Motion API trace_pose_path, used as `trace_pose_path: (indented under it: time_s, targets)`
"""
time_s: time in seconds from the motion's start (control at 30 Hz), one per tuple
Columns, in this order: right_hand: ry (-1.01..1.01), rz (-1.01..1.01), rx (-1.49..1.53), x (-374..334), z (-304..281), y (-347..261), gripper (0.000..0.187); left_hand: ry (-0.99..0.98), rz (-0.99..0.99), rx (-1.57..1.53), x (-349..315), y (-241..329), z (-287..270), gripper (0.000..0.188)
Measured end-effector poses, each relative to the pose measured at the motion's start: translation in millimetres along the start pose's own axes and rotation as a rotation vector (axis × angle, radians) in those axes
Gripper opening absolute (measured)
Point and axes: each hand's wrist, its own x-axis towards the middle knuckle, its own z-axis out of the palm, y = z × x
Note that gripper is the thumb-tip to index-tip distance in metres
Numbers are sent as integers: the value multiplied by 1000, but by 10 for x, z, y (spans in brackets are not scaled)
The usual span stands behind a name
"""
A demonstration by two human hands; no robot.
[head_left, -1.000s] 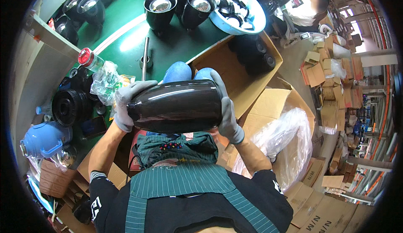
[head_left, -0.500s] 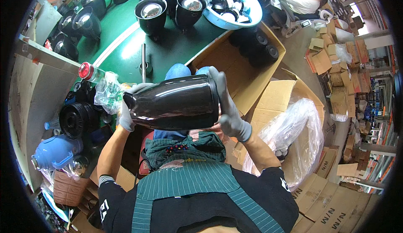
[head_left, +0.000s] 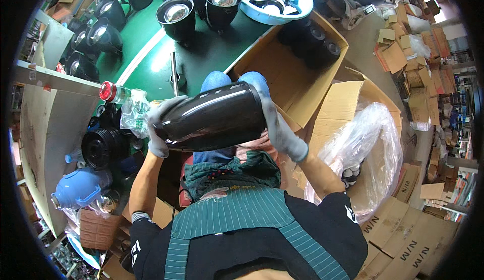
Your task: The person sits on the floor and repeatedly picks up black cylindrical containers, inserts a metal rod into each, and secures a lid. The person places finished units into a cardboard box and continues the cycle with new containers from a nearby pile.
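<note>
A large glossy black jug body [head_left: 214, 118] lies on its side in the air above my lap, held between both hands. It tapers toward the left, and its wide end is at the right, tilted slightly up. My left hand [head_left: 160, 126], in a grey glove, is closed around the narrow end. The right hand [head_left: 283, 133], gloved too, presses against the wide end, its fingertips partly hidden behind the rim. Beyond the jug, a thin metal post [head_left: 174, 71] stands on the green table [head_left: 151, 71].
Several black jugs with silvery insides [head_left: 175, 18] and a light-blue basin [head_left: 275, 18] of small parts stand on the table. Open cartons [head_left: 307, 91] are at the right, one with plastic film [head_left: 360, 149]. At the left are a red-capped bottle [head_left: 113, 92], black lids [head_left: 101, 149] and a blue flask [head_left: 80, 187].
The jug body has tipped, its wide end now angled up more. My right fingers, earlier upright along its rim, have slid partly behind it. The whole view has shifted a little.
</note>
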Motion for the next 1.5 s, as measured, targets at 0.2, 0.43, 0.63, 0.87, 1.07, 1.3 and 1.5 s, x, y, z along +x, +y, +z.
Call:
trace_pose_path:
  time_s: [0.2,0.43,0.63,0.87,1.07,1.3,1.5]
  targets:
    - [70,-743,-350,-15,-7,-154,105,-291,-394,-1476,-567,-1526,-99,99]
    - [58,-162,127,-108,-26,281,81,-109,75,331,65,522,120,55]
    - [21,2,231,258,-665,428,55,89,190,418,-319,273,929,57]
    - [-170,-407,-577,300,-389,101,61,-247,239,579,-328,-630,420,78]
    - [-96,-340,-447,233,155,522,70,224,-396,1067,713,-1393,431,68]
    - [151,-128,597,206,201,651,97,-209,-34,242,685,-145,305,47]
    - [201,68,1291,274,32,719,65,-638,-11,431,487,716,786,54]
